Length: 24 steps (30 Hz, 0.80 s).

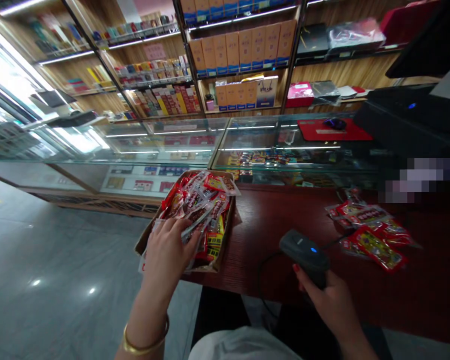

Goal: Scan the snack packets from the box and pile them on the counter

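My left hand rests on the near left part of an open cardboard box. Its fingers are spread, the thumb apart from the rest, touching the snack packets heaped inside. These packets have clear plastic with red and yellow print. In my right hand is a dark handheld barcode scanner, gripped by its handle, with a small blue light lit on top. The scanner's head points up and left, towards the box. To its right, more snack packets lie in a loose pile on the dark wooden counter.
A thin black cable hangs below the scanner. Behind the counter's wooden part runs a glass display case. A computer mouse sits on a red mat. Dark equipment stands at the right; stocked shelves line the wall.
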Available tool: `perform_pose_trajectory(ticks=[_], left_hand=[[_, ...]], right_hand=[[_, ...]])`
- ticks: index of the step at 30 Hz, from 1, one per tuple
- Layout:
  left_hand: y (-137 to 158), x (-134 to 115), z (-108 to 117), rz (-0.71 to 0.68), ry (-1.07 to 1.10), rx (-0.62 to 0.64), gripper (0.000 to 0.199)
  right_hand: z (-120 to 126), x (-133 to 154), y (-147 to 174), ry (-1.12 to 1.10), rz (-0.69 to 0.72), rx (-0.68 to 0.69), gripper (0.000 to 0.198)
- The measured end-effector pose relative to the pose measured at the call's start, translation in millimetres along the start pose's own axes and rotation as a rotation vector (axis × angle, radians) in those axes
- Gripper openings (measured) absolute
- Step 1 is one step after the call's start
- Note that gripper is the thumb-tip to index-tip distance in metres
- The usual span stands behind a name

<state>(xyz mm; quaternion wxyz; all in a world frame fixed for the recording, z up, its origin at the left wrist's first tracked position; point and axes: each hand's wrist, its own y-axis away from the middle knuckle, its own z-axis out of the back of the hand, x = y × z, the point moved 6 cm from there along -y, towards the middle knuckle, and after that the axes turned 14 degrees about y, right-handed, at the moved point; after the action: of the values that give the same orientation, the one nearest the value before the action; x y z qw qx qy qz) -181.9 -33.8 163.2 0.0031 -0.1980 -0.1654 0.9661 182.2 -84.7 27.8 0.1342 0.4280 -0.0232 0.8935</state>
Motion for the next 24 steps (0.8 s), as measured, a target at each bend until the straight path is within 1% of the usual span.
perform_pose_trajectory(ticks=[2, 4, 7, 9, 11, 12, 13, 15, 17, 19, 21, 24], left_hand=[[10, 7, -7, 0.004, -0.066, 0.052, 0.034], [16, 5, -15, 0.003, -0.090, 0.070, 0.037], [18, -2, -22, 0.015, -0.057, 0.056, 0.035], [16, -7, -20, 0.019, 0.018, 0.024, 0.032], [12, -10, -13, 0.035, 0.152, -0.026, 0.031], [10, -12, -9, 0.054, 0.253, -0.049, 0.030], [9, -13, -6, 0.090, 0.379, -0.077, 0.030], [7, -15, -7, 0.218, 0.698, -0.117, 0.031], [7, -23, -22, 0.367, 1.036, -0.097, 0.038], [9, -40, -47, 0.467, 1.304, -0.005, 0.042], [14, -62, -77, 0.507, 1.476, 0.112, 0.039], [24, -88, -122, 0.552, 1.627, 0.221, 0.033]], right_hand=[[-2, 1, 0, 0.017, 0.008, 0.002, 0.042], [-3, -1, 1, 0.033, 0.000, 0.009, 0.044], [-1, -5, 2, 0.046, -0.026, 0.010, 0.045], [3, -8, 2, 0.057, -0.046, 0.002, 0.045], [6, -13, 2, 0.065, -0.063, 0.003, 0.045], [8, -15, 2, 0.062, -0.071, 0.007, 0.045], [9, -17, 1, 0.052, -0.079, 0.012, 0.044], [10, -21, 1, 0.016, -0.090, 0.016, 0.043], [12, -24, 1, -0.024, -0.096, 0.000, 0.042], [13, -25, 2, -0.045, -0.111, -0.018, 0.042], [16, -27, 4, -0.051, -0.139, -0.049, 0.043], [19, -27, 8, -0.070, -0.170, -0.080, 0.045]])
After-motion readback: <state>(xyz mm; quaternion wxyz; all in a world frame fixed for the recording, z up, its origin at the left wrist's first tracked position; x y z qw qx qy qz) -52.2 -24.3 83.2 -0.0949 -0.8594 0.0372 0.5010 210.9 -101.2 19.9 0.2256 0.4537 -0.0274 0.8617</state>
